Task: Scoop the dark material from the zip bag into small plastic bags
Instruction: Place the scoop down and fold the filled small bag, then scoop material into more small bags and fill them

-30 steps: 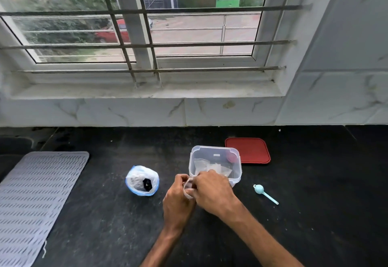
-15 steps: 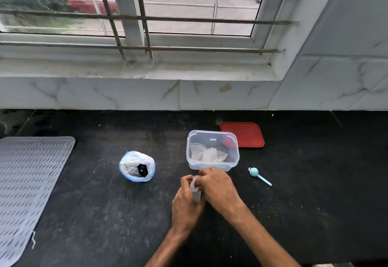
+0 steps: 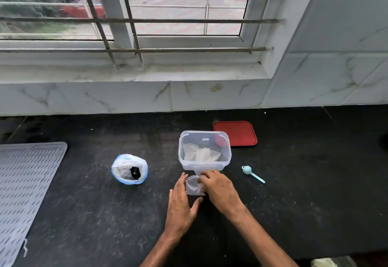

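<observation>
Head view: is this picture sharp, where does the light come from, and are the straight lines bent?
Head view: soft daylight comes from the window; head view: the sill and bars bow, as a wide lens does; head view: the street outside is smeared, the scoop sharp; head view: the clear bag barely shows on the black counter.

On the table point(image 3: 315, 193), the tub point(image 3: 204, 151) sits at centre, lid point(image 3: 235, 133) upper right of it, scoop point(image 3: 253, 174) right, zip bag point(image 3: 129, 169) left, mat point(image 3: 25, 187) at left edge.
</observation>
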